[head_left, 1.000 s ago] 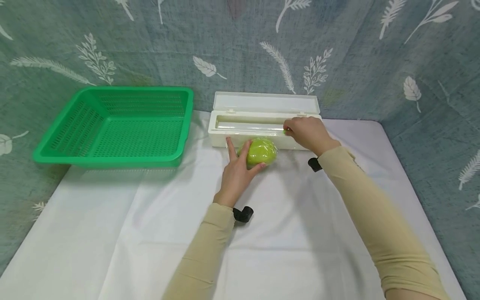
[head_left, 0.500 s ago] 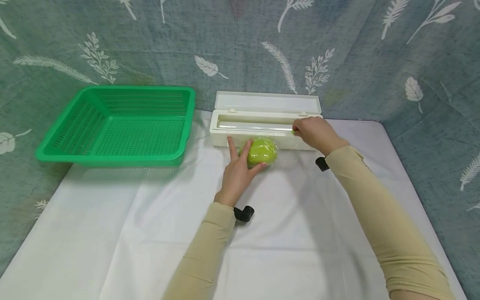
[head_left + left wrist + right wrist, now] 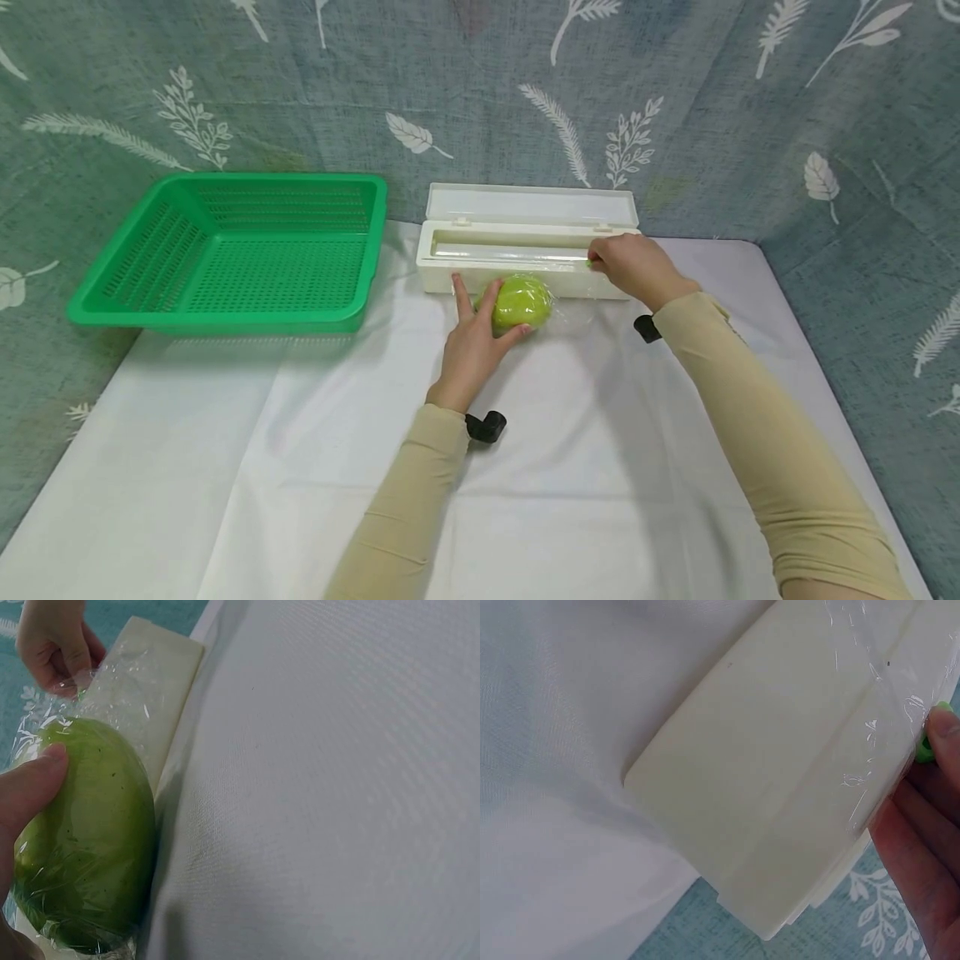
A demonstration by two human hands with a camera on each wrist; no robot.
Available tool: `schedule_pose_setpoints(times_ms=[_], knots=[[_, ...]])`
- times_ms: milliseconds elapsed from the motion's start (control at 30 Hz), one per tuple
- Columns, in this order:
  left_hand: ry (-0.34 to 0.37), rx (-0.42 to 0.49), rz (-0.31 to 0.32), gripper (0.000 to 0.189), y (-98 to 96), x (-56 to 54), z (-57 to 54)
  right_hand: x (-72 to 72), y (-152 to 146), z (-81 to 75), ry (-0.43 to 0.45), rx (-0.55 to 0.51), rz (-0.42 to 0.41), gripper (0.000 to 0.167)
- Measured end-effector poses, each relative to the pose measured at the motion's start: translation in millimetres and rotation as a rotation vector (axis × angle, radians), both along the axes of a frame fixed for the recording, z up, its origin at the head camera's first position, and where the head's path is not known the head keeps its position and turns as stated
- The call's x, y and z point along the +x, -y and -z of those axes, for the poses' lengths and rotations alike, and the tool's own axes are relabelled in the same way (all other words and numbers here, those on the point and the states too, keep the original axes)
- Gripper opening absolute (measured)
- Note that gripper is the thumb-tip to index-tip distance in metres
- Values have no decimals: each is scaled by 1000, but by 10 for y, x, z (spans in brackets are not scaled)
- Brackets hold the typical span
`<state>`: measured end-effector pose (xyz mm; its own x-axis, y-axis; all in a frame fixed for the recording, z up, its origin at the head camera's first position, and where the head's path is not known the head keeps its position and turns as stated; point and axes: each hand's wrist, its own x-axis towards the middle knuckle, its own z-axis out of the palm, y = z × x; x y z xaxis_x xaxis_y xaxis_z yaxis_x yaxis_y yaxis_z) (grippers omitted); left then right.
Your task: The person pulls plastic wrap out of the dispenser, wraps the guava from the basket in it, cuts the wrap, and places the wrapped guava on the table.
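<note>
My left hand (image 3: 471, 350) holds a smooth green fruit (image 3: 522, 302) from its left, thumb at the near side and fingers at the far side. Clear cling film (image 3: 135, 682) covers the fruit and stretches up to the long cream cling film dispenser (image 3: 495, 279) behind it. At the dispenser's right end, my right hand (image 3: 633, 265) pinches a small bright green slider (image 3: 925, 748) on its upper front edge. The left wrist view shows my thumb pressing the wrapped fruit. Most of the slider is hidden by my fingers.
The dispenser's lid (image 3: 532, 204) stands raised against the patterned cloth backdrop (image 3: 480, 92). To the left sits a green perforated basket (image 3: 217, 321). A white cloth (image 3: 555, 500) covers the table.
My right hand has slid rightward along the dispenser's front edge with the green slider, mostly in the first half second. The left hand and fruit have stayed in place.
</note>
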<state>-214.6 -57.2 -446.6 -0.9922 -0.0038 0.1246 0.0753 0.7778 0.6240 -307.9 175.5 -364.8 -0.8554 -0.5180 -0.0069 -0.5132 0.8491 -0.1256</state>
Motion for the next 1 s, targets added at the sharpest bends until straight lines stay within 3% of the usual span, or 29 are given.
schedule_pose_setpoints(times_ms=[467, 1000], knots=[[11, -7, 5, 81, 12, -1, -3, 19, -82, 7, 45, -18, 64, 14], [29, 9, 2, 82, 9, 1, -6, 46, -300, 52, 8, -87, 48, 13]])
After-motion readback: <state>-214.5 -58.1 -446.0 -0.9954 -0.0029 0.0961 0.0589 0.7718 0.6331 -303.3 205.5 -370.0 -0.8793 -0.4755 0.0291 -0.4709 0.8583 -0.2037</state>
